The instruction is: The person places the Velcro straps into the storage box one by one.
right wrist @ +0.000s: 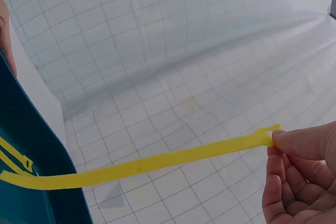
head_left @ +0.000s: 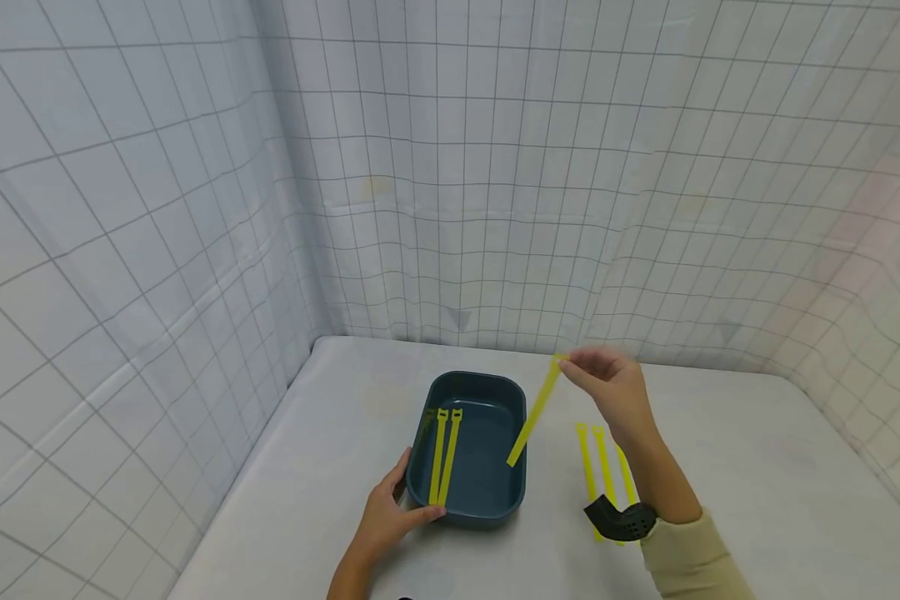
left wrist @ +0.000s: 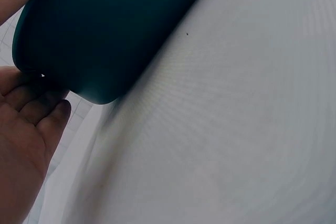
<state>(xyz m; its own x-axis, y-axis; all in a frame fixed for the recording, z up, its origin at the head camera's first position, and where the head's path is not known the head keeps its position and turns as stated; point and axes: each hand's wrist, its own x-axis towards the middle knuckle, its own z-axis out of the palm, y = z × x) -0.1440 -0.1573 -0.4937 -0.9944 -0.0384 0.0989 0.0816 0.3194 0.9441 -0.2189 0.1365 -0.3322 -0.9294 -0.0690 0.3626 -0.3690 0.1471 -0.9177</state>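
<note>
My right hand (head_left: 613,392) pinches the slotted end of a yellow cable strap (head_left: 537,408) between thumb and fingertips. In the right wrist view the strap (right wrist: 157,162) stretches out from the fingertips, slightly bent, its free end over the wall of a dark blue plastic tub (head_left: 487,521). Inside the tub, on the left side, lie two more yellow straps (head_left: 452,450) with slotted heads toward the back. My left hand (head_left: 388,510) holds the tub at its front left corner, thumb on the front rim and fingers along the left side.
Several yellow straps (head_left: 588,462) lie side by side on the white table (head_left: 307,467) to the right of the tub, partly hidden under my right forearm. White grid-patterned curtains (head_left: 450,208) hang behind the table and along both sides.
</note>
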